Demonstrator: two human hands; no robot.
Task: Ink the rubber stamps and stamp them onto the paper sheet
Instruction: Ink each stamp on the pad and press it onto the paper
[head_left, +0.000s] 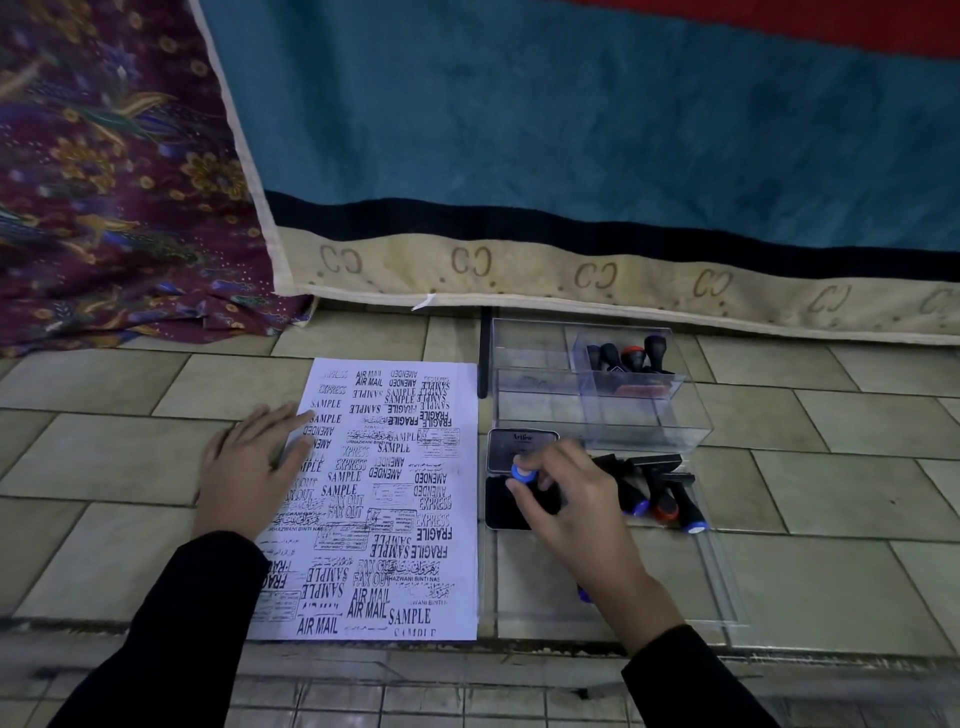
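A white paper sheet (395, 499) lies on the tiled floor, crowded with black stamp prints such as SAMPLE, AIR MAIL and FRAGILE. My left hand (249, 467) rests flat on the sheet's left edge, fingers spread. To the right of the sheet an open black ink pad (501, 499) sits with its lid raised. My right hand (566, 493) grips a rubber stamp with a blue-tipped handle (522, 474) and holds it down over the pad. Three more stamps (660, 499) lie on their sides just right of the pad.
A clear plastic box (602, 410) stands behind the pad, with a smaller clear tray (628, 364) of several stamps in it. A clear lid (675, 582) lies flat near my right wrist. A teal blanket (571, 156) and patterned cloth (114, 182) border the far side.
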